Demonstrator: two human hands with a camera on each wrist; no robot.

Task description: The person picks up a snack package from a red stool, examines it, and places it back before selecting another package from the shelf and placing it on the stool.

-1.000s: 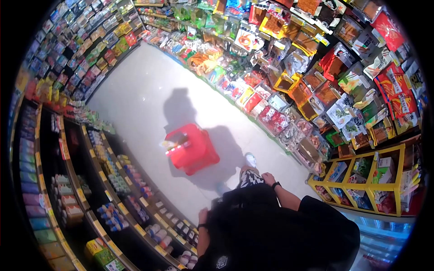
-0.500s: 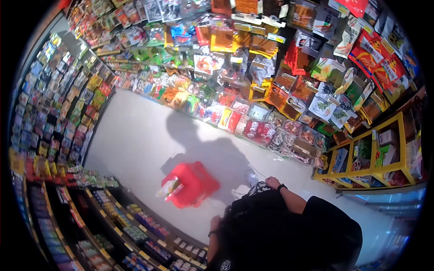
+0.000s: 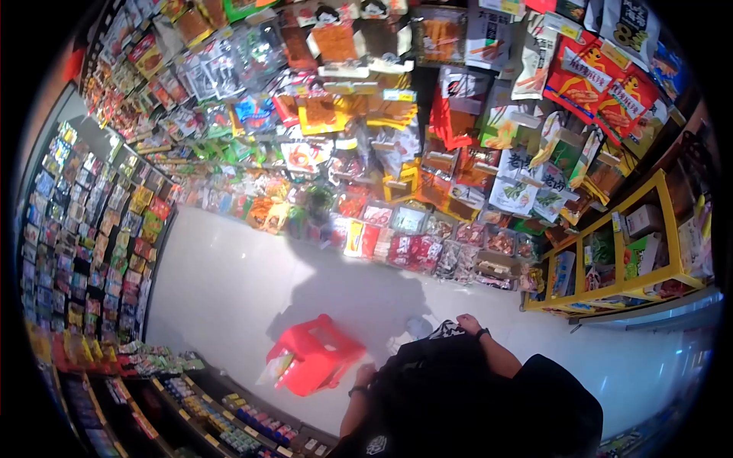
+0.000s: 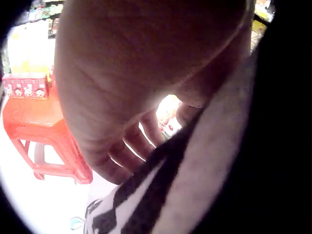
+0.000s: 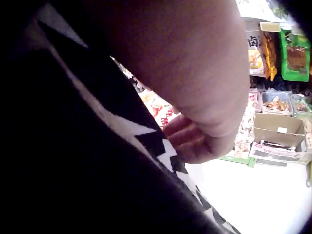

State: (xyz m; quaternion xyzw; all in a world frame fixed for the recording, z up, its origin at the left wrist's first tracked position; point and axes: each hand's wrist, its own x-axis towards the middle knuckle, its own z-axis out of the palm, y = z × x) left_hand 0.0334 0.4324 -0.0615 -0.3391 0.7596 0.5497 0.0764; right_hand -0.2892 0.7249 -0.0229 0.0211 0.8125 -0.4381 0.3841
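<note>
Head view: red plastic stool [image 3: 301,347] stands on the glossy pale floor [image 3: 221,263], beside my left hand [image 3: 365,375]. A packet-like thing [image 3: 279,366] at its left edge is blurred. My right hand [image 3: 469,324] is well apart from the stool. At right, an angular yellow rack [image 3: 672,229], its compartments holding boxes and shiny packets.

Left wrist: fingers [image 4: 125,155] loosely bent, narrow gaps between, tips partly hidden by zigzag black-and-white cloth [image 4: 146,195]; contact I cannot tell. Small red cartons [image 4: 25,87] in a row on the stool's top; pale shapes behind are washed out.

Right wrist: fingers bent, close together, tips partly hidden. Open cardboard box [image 5: 273,124], dark packets inside; clear tub [image 5: 268,96] above, contents brownish, indistinct.
</note>
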